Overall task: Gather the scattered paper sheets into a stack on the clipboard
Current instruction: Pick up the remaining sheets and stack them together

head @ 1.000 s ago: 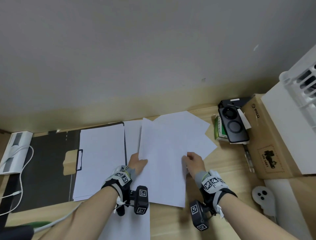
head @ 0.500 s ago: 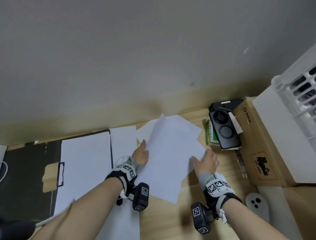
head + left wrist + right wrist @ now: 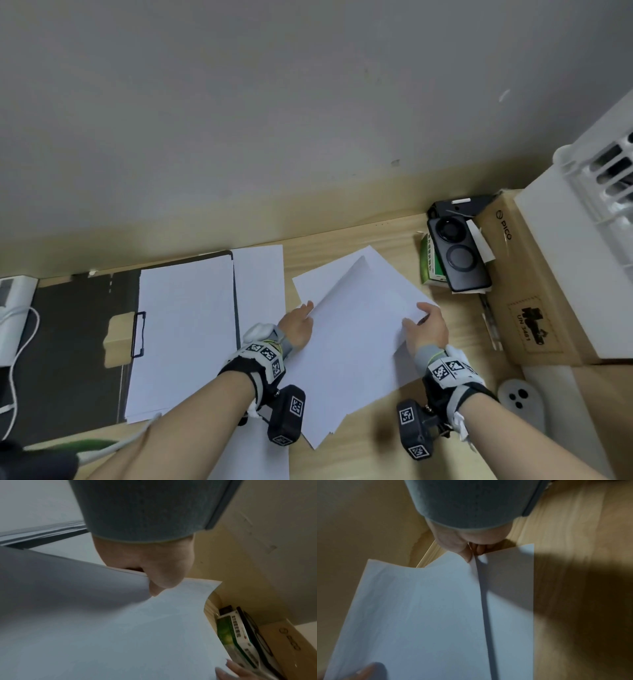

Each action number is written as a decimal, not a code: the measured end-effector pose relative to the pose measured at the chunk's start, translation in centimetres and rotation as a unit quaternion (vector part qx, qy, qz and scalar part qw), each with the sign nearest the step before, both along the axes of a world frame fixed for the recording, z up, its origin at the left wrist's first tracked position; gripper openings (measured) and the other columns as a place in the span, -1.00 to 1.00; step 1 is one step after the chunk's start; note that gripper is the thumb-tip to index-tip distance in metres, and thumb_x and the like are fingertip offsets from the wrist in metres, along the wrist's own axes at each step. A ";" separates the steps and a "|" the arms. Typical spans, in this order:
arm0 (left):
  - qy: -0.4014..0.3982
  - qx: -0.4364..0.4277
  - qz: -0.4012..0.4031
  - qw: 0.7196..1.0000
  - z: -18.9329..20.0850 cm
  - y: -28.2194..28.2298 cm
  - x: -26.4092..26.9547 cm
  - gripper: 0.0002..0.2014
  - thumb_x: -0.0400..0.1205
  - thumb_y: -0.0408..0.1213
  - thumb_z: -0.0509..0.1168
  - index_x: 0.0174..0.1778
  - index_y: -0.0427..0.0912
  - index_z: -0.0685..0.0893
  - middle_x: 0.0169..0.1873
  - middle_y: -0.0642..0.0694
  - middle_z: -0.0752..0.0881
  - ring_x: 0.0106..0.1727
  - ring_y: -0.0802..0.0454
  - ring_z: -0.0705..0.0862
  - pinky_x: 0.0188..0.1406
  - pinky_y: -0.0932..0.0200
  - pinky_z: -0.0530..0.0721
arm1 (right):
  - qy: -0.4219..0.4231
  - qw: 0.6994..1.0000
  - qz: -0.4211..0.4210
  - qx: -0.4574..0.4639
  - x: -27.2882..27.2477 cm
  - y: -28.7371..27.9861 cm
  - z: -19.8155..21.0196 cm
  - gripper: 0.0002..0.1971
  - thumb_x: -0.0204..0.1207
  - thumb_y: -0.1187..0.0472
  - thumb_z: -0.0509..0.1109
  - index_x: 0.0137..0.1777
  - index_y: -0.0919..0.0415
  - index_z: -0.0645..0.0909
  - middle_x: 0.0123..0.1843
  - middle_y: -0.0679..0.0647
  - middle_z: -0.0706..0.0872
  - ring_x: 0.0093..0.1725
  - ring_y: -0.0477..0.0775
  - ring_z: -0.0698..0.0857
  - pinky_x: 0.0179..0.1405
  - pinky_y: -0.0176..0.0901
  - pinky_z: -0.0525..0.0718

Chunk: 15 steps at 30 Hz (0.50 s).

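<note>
Holding, left grip (image 3: 297,327): pinched the left edge of the loose sheets (image 3: 356,335), thumb on top.
Holding, right grip (image 3: 428,325): thumb and fingers closed on the sheets' right edge.
Loose sheets: white, skewed, fanned, raised off the worktop (image 3: 370,455) right of the clipboard (image 3: 68,342).
Clipboard: black, far left, already bearing a paper stack (image 3: 181,335).
Stray sheet (image 3: 260,284): just right of the clipboard.
Phone (image 3: 455,253): on a green box (image 3: 430,263), far right.

sheets (image 3: 356,329) matt wht paper | desk (image 3: 376,452) pale wood | box (image 3: 534,294) cardboard
</note>
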<state>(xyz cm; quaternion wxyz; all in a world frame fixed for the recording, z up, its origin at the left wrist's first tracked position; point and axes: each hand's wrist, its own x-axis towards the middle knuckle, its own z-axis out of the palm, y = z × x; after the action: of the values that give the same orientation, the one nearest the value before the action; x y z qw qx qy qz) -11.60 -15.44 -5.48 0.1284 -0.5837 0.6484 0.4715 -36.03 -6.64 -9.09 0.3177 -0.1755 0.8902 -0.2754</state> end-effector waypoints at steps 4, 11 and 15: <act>0.083 0.011 0.120 0.989 0.3 0.3 1.0 -0.72 0.64 -0.38 0.00 -0.09 -0.17 0.65 -0.12 -0.17 0.69 -0.16 -0.08 0.63 -0.18 0.17 0.50 | 0.011 0.997 -0.035 -0.072 -0.2 1.1 0.9 -0.45 0.47 0.37 0.41 0.47 0.13 0.42 -0.17 0.04 0.56 -0.12 0.17 0.61 -0.01 -0.09 0.49; 0.066 -0.118 0.263 0.955 1.4 -0.1 5.6 -0.74 0.70 -0.45 0.00 -0.09 -0.27 0.60 -0.32 -0.07 0.56 -0.32 0.03 0.49 -0.43 0.25 0.36 | -0.006 0.996 -0.023 -0.084 -0.3 1.1 1.6 -0.84 0.47 0.37 0.39 0.04 0.27 0.60 -0.31 0.08 0.57 -0.20 0.17 0.56 -0.12 -0.07 0.53; 0.081 -0.101 0.314 0.940 1.1 -0.7 7.8 -0.76 0.67 -0.49 0.03 -0.22 -0.27 0.56 -0.39 -0.10 0.54 -0.34 -0.01 0.50 -0.41 0.25 0.35 | -0.038 0.994 0.065 -0.081 0.2 0.9 1.6 -0.94 0.49 0.38 0.37 -0.18 0.35 0.65 -0.36 0.13 0.57 -0.29 0.14 0.51 -0.23 -0.11 0.50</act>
<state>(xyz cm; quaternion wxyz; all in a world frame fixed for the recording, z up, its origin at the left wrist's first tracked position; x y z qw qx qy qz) -3.82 -16.16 -4.38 -0.1392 -0.7275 0.4845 0.4654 -35.80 -5.73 -7.49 0.3533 -0.2473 0.8391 -0.3315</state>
